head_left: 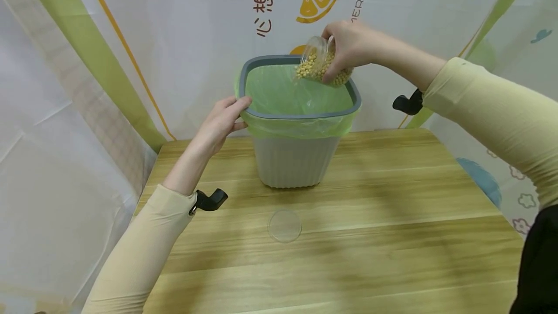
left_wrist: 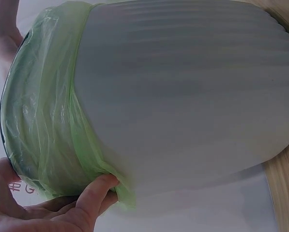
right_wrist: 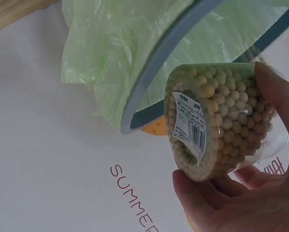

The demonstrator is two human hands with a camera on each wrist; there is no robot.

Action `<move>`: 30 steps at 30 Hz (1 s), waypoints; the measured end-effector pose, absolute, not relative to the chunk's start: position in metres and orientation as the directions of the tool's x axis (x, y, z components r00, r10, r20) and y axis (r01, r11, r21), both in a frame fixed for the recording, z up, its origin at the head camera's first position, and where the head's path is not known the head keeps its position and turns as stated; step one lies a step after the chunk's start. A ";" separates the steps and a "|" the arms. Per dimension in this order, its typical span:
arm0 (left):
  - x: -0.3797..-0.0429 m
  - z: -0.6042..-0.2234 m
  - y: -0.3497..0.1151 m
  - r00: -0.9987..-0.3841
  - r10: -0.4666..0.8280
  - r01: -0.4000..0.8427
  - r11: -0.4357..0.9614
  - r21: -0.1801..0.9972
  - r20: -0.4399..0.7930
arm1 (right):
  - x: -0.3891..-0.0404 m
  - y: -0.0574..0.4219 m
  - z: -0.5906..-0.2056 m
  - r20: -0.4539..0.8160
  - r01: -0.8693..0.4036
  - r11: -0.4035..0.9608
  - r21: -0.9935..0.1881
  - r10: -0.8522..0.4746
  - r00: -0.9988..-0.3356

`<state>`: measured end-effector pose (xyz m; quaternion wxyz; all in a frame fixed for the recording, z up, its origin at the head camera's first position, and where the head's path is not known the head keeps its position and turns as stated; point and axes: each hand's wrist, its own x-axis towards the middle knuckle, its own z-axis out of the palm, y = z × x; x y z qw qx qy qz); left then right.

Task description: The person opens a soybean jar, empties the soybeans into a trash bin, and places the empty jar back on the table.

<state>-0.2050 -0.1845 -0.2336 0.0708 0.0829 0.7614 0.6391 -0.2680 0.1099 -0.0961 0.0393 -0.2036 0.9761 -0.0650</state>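
Observation:
A grey trash can [head_left: 294,164] lined with a green plastic bag [head_left: 301,129] stands upright on the table, its dark grey rim [head_left: 301,117] over the liner. My left hand [head_left: 223,117] grips the rim at its left side, thumb on top and fingers against the folded bag. In my right hand [head_left: 355,45] is a clear jar [right_wrist: 231,116] holding many small round yellowish balls, tipped with its mouth toward the left over the can. Balls show at the jar's mouth, a few blurred just beyond it. A barcode label [right_wrist: 190,125] is on its base.
A clear round disc [head_left: 285,227], like a lid, lies on the wooden table [head_left: 383,251] in front of the can. Printed curtains [head_left: 196,38] hang behind and at both sides. Black camera mounts [head_left: 211,200] are on both wrists.

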 end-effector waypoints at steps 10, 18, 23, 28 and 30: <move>-0.205 -0.235 -0.183 -0.976 0.219 0.043 0.174 0.984 0.004 | -0.270 0.107 -0.099 -0.053 -0.409 0.906 -0.105 -0.416 -0.908; -0.206 -0.235 -0.183 -0.976 0.219 0.040 0.179 0.983 -0.001 | -0.270 0.105 -0.100 -0.049 -0.422 0.903 -0.078 -0.426 -0.903; -0.206 -0.235 -0.182 -0.975 0.222 0.041 0.171 0.984 0.002 | -0.270 0.104 -0.099 -0.055 -0.428 0.901 -0.068 -0.432 -0.900; -0.206 -0.235 -0.183 -0.976 0.218 0.042 0.172 0.984 0.003 | -0.270 0.102 -0.099 -0.063 -0.432 0.900 -0.062 -0.436 -0.898; -0.206 -0.235 -0.183 -0.976 0.216 0.039 0.172 0.984 0.001 | -0.270 0.102 -0.100 -0.070 -0.429 0.901 -0.063 -0.433 -0.899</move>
